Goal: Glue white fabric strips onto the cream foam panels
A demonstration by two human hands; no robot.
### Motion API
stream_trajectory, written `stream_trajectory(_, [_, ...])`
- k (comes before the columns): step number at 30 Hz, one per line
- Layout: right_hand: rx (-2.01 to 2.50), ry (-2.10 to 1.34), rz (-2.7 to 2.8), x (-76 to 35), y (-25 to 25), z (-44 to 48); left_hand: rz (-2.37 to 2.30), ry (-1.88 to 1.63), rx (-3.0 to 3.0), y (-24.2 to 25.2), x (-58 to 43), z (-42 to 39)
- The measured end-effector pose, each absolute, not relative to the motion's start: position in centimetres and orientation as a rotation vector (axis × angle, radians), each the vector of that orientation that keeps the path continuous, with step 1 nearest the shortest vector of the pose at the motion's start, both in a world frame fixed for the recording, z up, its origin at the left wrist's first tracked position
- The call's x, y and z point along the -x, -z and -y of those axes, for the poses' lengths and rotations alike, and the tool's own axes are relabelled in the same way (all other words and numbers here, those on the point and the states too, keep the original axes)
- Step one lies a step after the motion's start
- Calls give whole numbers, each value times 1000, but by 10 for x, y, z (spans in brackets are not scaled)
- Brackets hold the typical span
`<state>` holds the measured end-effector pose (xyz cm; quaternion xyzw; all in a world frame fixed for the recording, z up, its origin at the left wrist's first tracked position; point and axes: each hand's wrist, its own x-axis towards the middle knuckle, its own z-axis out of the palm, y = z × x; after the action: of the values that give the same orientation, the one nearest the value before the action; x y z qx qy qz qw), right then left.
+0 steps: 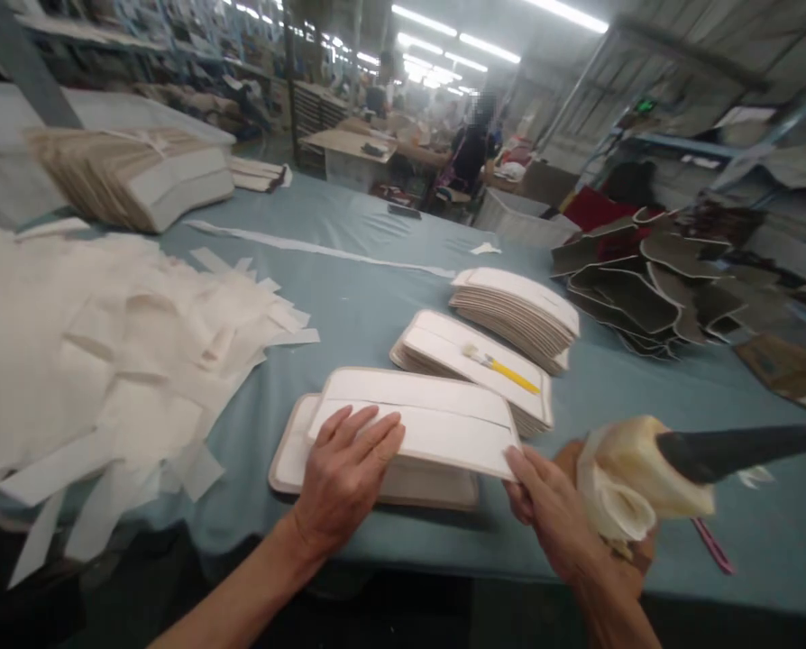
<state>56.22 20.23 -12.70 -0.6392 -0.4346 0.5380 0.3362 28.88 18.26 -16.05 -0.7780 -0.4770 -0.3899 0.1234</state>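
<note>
A white oblong panel [423,392] with rounded corners, a beige edge and a dark line along it lies askew over another such panel [291,451]. My left hand [352,464] rests flat on its left part, fingers stretched out. At its right corner, my right hand [542,496] pinches the panel between thumb and fingers. Just behind, a brush [504,368] with a yellow handle lies on a stack of similar panels [436,333]. Close by my right hand stands a cream-coloured, wrapped-looking container [612,478] with a dark tapered piece [734,451] sticking out to the right.
White strips [125,351] are heaped on the left of the blue-green table [349,293]. A tied bundle [146,176] sits behind them. Another panel stack [517,302] and dark cut pieces [646,279] occupy the right rear. A pink tool [714,545] lies front right.
</note>
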Motion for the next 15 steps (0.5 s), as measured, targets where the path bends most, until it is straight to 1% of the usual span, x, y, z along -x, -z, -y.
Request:
stream_trajectory(7, [1898,-1171,1229,-552,157,-170,1546,1126,2286,178,-288,-143])
stream_trajectory(15, [1949,-1102,1334,-531,164,-171,1603,1017,2296,188,-269,-130])
